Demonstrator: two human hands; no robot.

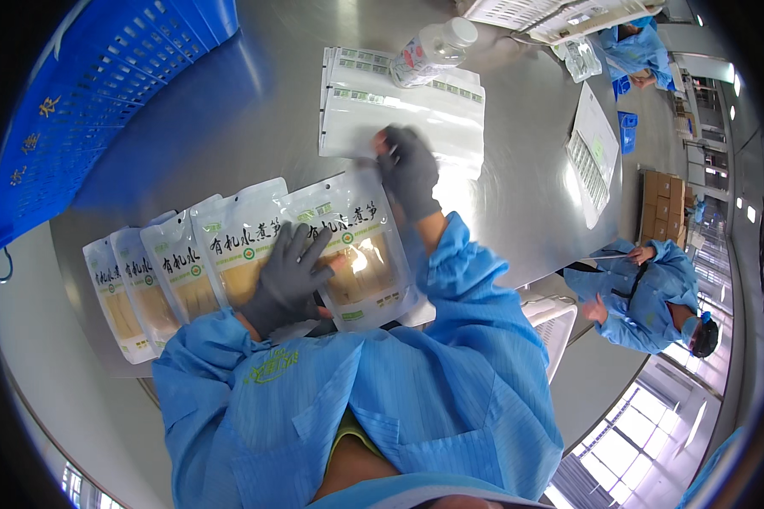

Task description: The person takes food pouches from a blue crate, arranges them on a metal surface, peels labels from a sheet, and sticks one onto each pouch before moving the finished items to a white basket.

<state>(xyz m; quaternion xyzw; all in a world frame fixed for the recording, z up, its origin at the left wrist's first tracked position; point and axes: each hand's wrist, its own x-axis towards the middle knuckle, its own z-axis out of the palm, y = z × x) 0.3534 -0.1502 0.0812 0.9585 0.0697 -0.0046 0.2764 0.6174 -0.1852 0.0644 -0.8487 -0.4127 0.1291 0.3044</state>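
A row of clear-fronted food pouches with pale yellow contents overlaps along the table's near edge. My left hand, in a grey glove with bare fingertips, lies with spread fingers across the left side of the rightmost pouch. Just above that pouch's top right corner is my right hand, gloved alike. Its fingers are curled in a pinch, and slightly blurred; what they hold, if anything, is too small to make out. Beyond it lie white label sheets with rows of small green-and-black labels.
A clear bottle with a white cap stands on the sheets. A blue basket is at the far left, a white crate at the back. Another sheet lies to the right. Co-workers in blue are at the right.
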